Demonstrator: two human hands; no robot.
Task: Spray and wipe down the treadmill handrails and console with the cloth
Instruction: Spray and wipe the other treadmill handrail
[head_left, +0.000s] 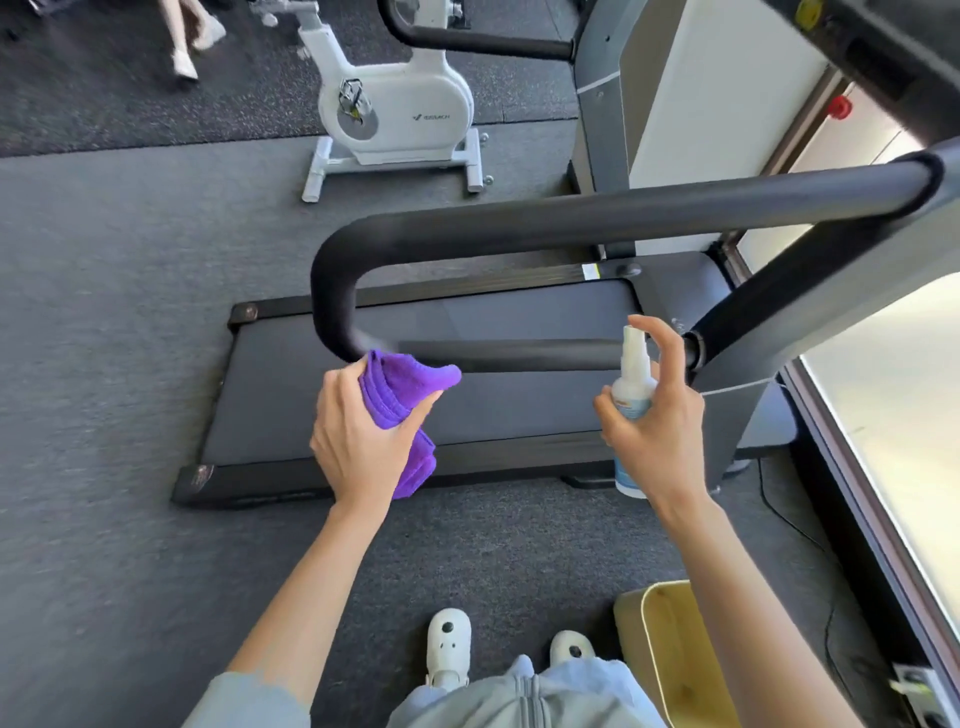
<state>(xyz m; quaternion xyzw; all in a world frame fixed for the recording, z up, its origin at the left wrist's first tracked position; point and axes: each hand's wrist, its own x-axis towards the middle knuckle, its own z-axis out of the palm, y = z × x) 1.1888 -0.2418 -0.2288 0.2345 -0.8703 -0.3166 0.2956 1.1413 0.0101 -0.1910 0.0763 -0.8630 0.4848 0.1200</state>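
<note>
Over at the left of the frame the grey floor (104, 364) lies open, with clear room all the way to the treadmill's rear edge. In the upper left a passer-by's legs (189, 36) are cut off by the top of the frame. Beside them, upper middle, stands a white exercise bike (395, 109), its upper part out of view.

Centre left, the left hand (363, 441) has its grip wrapped tight round a bunched purple cloth (400, 395), the top fold of which sits just at the curved bend of the black handrail (519, 223). The rail loops from there back toward the right, its lower bar running above the treadmill belt (415, 410). The belt's near edge lies across the middle of the frame, and floor lies open between it and the white shoes (449, 647) at the bottom.

Right of centre, the right hand (660, 415) has its grip closed around a small white spray bottle (631, 410), one finger resting on the nozzle, which points left along the lower bar. The fingers cover much of the bottle's label.

Lower right, a pale yellow bin (670, 654) sits by the feet, partly hidden behind the right forearm. At the upper right, the dark console (883, 47) is blurred and cut off by the corner, and bright light washes out the right edge.
</note>
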